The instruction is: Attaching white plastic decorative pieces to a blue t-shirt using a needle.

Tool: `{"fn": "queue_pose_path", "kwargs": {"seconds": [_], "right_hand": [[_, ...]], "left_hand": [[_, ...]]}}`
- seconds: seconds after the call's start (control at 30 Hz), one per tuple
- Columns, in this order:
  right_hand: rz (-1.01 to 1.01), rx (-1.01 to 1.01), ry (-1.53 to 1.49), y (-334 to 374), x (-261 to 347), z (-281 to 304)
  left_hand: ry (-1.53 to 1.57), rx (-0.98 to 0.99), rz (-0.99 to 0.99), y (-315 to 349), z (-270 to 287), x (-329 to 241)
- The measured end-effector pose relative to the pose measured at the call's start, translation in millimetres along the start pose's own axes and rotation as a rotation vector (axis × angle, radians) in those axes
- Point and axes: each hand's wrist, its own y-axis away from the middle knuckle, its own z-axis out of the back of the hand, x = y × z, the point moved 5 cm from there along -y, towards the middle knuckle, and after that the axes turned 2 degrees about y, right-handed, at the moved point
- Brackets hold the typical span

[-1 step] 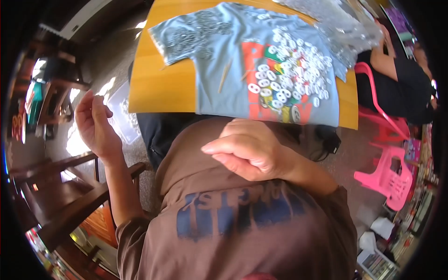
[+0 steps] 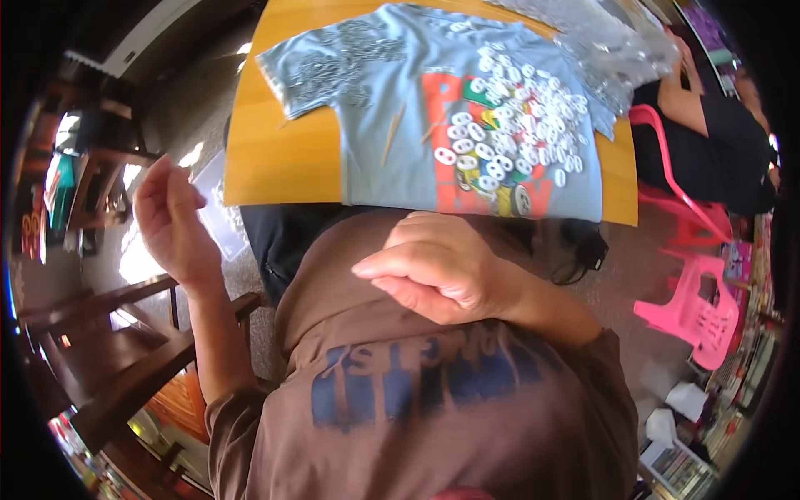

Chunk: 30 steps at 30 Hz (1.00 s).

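Observation:
My left hand [image 2: 171, 221] is raised beside the table's left side, fingers loosely bent and the thumb apart, with nothing seen in it. In front of my chest, my right hand [image 2: 437, 267] is closed, back upward, fingers together and thumb tucked below; nothing shows in it. A light blue T-shirt [image 2: 362, 158] lies spread on the yellow wooden table [image 2: 279, 171]. On its printed front is a heap of white oval plastic pieces with two holes [image 2: 533, 125]. Many small silvery metal pieces [image 2: 333, 67] cover the left sleeve. Thin wooden sticks [image 2: 392, 133] lie between.
A clear plastic bag [image 2: 617, 50] rests at the far right of the table. Beyond it sits another person in black [image 2: 725, 142], an arm near the bag. A pink plastic stool [image 2: 696, 308] stands right, and dark wooden chair frames [image 2: 142, 358] stand left.
The view has shifted a little, so the table and shirt sit slightly further left. My hands keep nearly the same pose.

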Motion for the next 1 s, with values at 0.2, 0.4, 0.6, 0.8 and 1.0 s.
{"fn": "queue_pose_path", "kwargs": {"seconds": [0.2,0.4,0.6,0.8,1.0], "right_hand": [[0.039,0.024,-0.034,18,3,9],[0.093,-0.065,-0.109,24,1,16],[0.100,-0.078,-0.138,29,-3,13],[0.090,-0.084,-0.133,30,-5,15],[0.095,-0.105,-0.142,26,-5,16]], "left_hand": [[-0.209,0.673,-0.275,39,-138,-46],[-0.179,0.937,-0.352,67,-203,-42],[-0.206,1.077,-0.533,75,-243,-47],[-0.406,1.172,-0.600,82,-264,-36],[-0.511,1.179,-0.642,89,-266,-37]]}}
